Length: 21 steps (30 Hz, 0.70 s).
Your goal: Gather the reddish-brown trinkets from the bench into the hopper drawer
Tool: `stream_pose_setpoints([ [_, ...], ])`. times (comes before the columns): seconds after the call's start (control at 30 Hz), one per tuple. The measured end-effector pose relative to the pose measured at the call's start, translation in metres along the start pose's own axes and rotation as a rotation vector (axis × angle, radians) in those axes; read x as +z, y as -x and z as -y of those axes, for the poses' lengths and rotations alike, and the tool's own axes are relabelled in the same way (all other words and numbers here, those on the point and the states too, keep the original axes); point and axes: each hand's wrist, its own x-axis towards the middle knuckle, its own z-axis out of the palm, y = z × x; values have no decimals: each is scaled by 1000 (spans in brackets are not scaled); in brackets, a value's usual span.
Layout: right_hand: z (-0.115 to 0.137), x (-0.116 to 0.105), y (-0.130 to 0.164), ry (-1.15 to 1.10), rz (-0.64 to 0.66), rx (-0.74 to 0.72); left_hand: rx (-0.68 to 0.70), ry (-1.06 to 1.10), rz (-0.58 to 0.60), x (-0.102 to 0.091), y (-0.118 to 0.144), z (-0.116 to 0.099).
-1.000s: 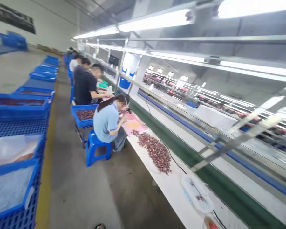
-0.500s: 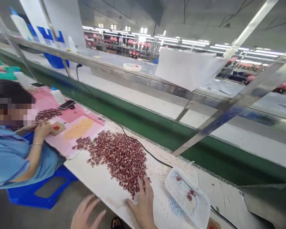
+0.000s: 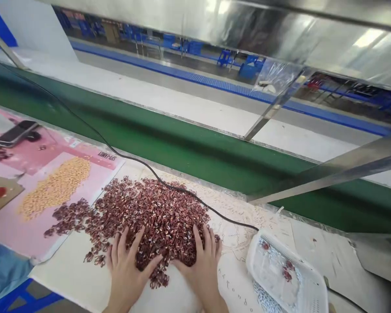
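- Resting flat on the near edge of the pile of small dark red pieces [image 3: 150, 217]: both hands, palms down, fingers spread.
- Left hand [image 3: 125, 265] sits at the pile's near-left edge, fingertips [image 3: 140, 234] pushed into the pieces. Open, nothing gripped.
- Right hand [image 3: 203, 261] sits at the near-right edge, fingers pointing away from the body into the heap. Also open, nothing pinched or held.
- Pile lies directly ahead of the hands, on the white surface [image 3: 78, 278]. Bulk of it is forward and to the left of the hands.
- Long axis of the pile runs roughly left-right, trailing off toward the pink sheet [image 3: 29, 230] on the left.
- Hands bracket the near middle of the heap, with a wedge of pieces between the thumbs. Both touching it; neither clearly nearer. Left hand is closer to the loose trail at the left end.
- White plastic tray [image 3: 313, 287] sits to the right, near the right hand but apart from it; a few red pieces lie in it.
- Black cable [image 3: 228, 219] runs across the far edge of the pile and on past the tray.
- On the pink sheet: a heap of yellow pieces [image 3: 55, 187], well left of the hands.
- A phone [image 3: 16, 132] lies further back at far left.
- Green conveyor belt [image 3: 182, 152] runs behind the surface, beyond the pile.
- Blue sleeve [image 3: 3, 269] of another person at the bottom left corner, clear of the hands.
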Motion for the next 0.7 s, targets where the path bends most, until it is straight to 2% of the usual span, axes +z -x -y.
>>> stream_pose_setpoints([
  [0.13, -1, -3, -7, 29, -12, 33, -3, 41, 15, 6, 8, -6],
  [0.33, 7, 4, -18, -48, 39, 16, -40, 129, 15, 21, -5, -26],
  [0.57, 27, 3, -32, -291, 107, 63, -26, 302, 28, 33, -10, -48],
  [0.7, 39, 5, -38, -462, 94, 142, -63, 416, 27, 42, -12, -65],
])
